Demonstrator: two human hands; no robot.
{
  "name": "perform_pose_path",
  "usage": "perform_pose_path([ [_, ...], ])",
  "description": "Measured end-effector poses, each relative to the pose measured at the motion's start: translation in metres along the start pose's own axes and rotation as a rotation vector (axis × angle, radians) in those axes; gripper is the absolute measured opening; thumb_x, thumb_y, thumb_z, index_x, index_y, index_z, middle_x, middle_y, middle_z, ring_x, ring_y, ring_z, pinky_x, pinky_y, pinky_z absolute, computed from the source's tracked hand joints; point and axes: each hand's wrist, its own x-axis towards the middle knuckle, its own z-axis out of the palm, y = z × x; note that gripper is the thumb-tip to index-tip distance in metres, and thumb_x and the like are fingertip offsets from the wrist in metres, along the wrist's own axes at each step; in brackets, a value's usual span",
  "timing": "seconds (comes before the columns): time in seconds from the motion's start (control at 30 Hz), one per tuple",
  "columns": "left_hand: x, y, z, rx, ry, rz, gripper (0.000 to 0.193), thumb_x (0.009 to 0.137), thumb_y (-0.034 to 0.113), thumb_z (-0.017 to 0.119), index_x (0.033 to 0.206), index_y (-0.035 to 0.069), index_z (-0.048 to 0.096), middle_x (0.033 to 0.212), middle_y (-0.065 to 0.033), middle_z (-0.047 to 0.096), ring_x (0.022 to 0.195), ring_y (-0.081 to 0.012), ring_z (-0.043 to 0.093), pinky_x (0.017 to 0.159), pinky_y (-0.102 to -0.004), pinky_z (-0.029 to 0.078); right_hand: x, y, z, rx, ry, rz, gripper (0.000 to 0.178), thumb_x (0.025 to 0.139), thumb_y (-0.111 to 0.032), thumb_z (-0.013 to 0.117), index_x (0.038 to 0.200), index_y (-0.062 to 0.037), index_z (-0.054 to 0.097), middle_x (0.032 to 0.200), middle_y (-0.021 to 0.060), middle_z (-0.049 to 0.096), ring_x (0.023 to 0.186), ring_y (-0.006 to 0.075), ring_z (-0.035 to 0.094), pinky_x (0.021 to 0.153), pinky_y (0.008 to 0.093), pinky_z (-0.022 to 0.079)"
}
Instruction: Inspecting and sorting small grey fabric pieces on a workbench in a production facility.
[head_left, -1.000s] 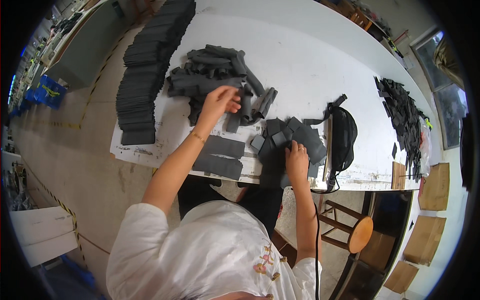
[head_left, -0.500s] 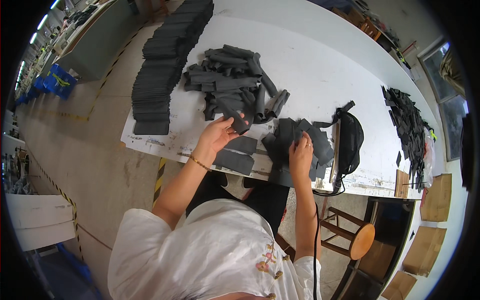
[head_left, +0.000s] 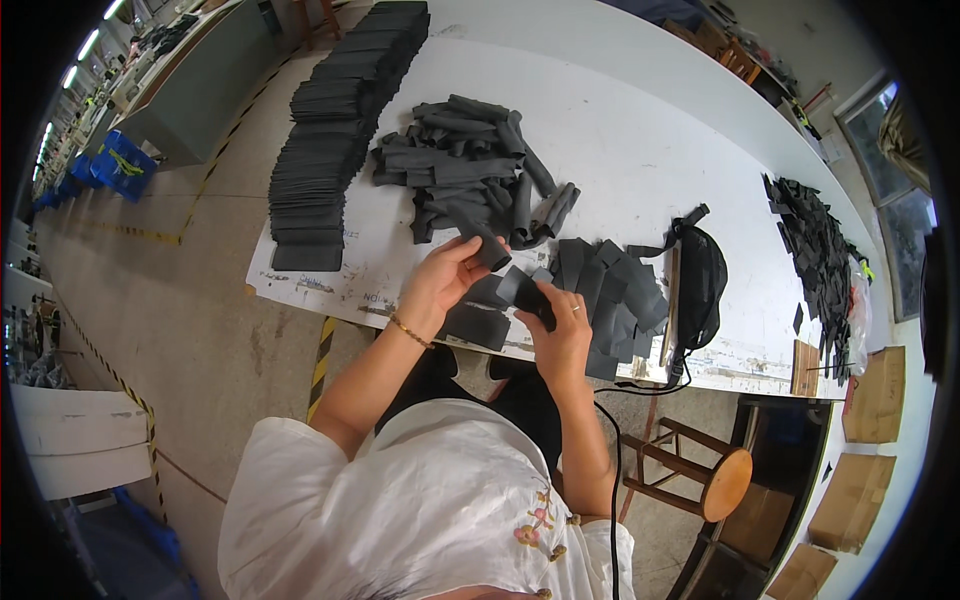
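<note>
Over the table's front edge, my left hand [head_left: 440, 283] grips one end of a curled black fabric strip [head_left: 486, 247], its far end against a loose heap of rolled black strips [head_left: 455, 160]. Just to the right, my right hand [head_left: 563, 338] pinches a smaller flat black fabric piece [head_left: 527, 297]. The two pieces are close together but apart. Beyond my right hand lies a spread pile of flat black pieces [head_left: 620, 285]. Under my hands, more dark pieces [head_left: 476, 326] lie at the table edge, partly covered.
A long row of stacked black pieces [head_left: 318, 165] runs along the left of the white table [head_left: 610, 150]. On the right are a black bag [head_left: 702, 280] and a heap of black scraps [head_left: 815, 260]. A wooden stool [head_left: 727, 484] and a black cable [head_left: 617, 480] are near my right arm.
My right hand has moved left from the flat pile, bringing a black fabric piece toward my left hand. My left hand has shifted slightly right, still holding its curled strip.
</note>
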Motion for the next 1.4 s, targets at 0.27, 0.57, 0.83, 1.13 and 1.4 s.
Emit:
perform_pose_path([
  [0.27, -0.008, -0.004, 0.01, 0.027, -0.048, -0.009, 0.025, 0.096, 0.008, 0.053, 0.119, -0.004, 0.055, 0.117, -0.0173, 0.063, 0.107, -0.0253, 0.063, 0.093, -0.0371, 0.054, 0.006, 0.001, 0.008, -0.304, 0.206, -0.203, 0.021, 0.07, -0.009, 0.077, 0.09, -0.007, 0.07, 0.087, 0.0029, 0.064, 0.083, 0.0222, 0.057, 0.076, 0.0371, 0.042],
  [0.57, -0.022, -0.01, 0.021, 0.039, -0.075, 0.061, 0.022, 0.094, 0.005, 0.054, 0.115, -0.002, 0.054, 0.116, -0.0166, 0.063, 0.103, -0.0255, 0.064, 0.091, -0.0394, 0.053, 0.012, -0.003, 0.009, -0.441, 0.22, -0.28, 0.026, 0.071, -0.008, 0.076, 0.096, -0.0079, 0.069, 0.09, 0.0019, 0.064, 0.086, 0.024, 0.057, 0.077, 0.0375, 0.041],
  [0.83, -0.034, -0.016, 0.049, 0.139, -0.087, 0.315, 0.033, 0.094, 0.017, 0.062, 0.121, 0.001, 0.053, 0.109, -0.0144, 0.066, 0.097, -0.0208, 0.065, 0.085, -0.0337, 0.052, 0.005, -0.018, 0.037, -0.141, 0.104, -0.181, 0.052, 0.076, -0.013, 0.074, 0.123, -0.0045, 0.053, 0.112, 0.0144, 0.056, 0.097, 0.0331, 0.053, 0.083, 0.0447, 0.04],
  [1.13, -0.04, -0.028, 0.048, 0.076, -0.111, 0.217, 0.026, 0.097, 0.027, 0.056, 0.102, 0.002, 0.063, 0.089, -0.0118, 0.067, 0.111, -0.0283, 0.061, 0.095, -0.0396, 0.048, -0.003, -0.01, 0.044, -0.059, -0.044, -0.19, 0.039, 0.074, 0.0, 0.069, 0.108, -0.0024, 0.049, 0.107, 0.0192, 0.054, 0.095, 0.0397, 0.054, 0.08, 0.0458, 0.047],
  [1.4, -0.04, -0.029, 0.045, -0.028, -0.082, 0.296, 0.026, 0.097, 0.026, 0.056, 0.105, 0.002, 0.062, 0.107, -0.0157, 0.067, 0.111, -0.0276, 0.061, 0.096, -0.0393, 0.048, -0.006, -0.006, 0.038, -0.034, -0.028, -0.216, 0.028, 0.076, 0.0, 0.071, 0.098, -0.0031, 0.054, 0.102, 0.0157, 0.059, 0.078, 0.035, 0.061, 0.068, 0.0397, 0.051],
])
